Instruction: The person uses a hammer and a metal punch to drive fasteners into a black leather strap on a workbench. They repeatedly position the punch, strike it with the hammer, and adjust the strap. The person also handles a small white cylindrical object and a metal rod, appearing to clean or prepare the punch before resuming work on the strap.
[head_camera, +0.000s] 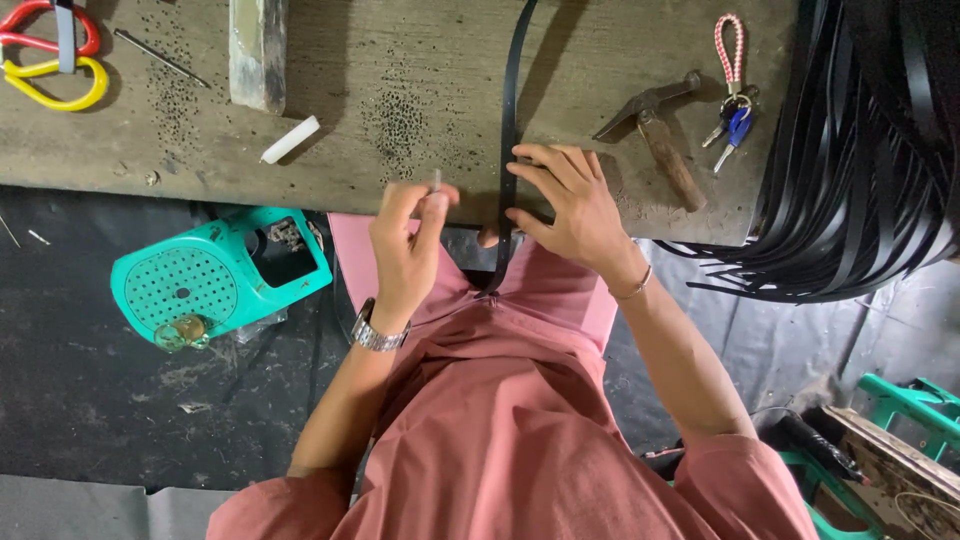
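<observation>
Salmon-pink shirt cloth fills the lower frame, and from it both forearms reach to 12 o'clock toward the worn grey wooden bench. By the look of it, the step in hand is lining up a tool on the long narrow black leather strap. This strap runs straight down the bench and drops over its near edge between the hands. The left hand, at 9 o'clock of the strap, pinches a thin short metal pin upright between thumb and curled fingertips, just beside the strap but not on it. The right hand lies with fingers spread, pressing the strap flat at the bench edge. Any next move calls for the pin set square on the strap while the strap stays pinned. It looks smooth, glossy, even in width
</observation>
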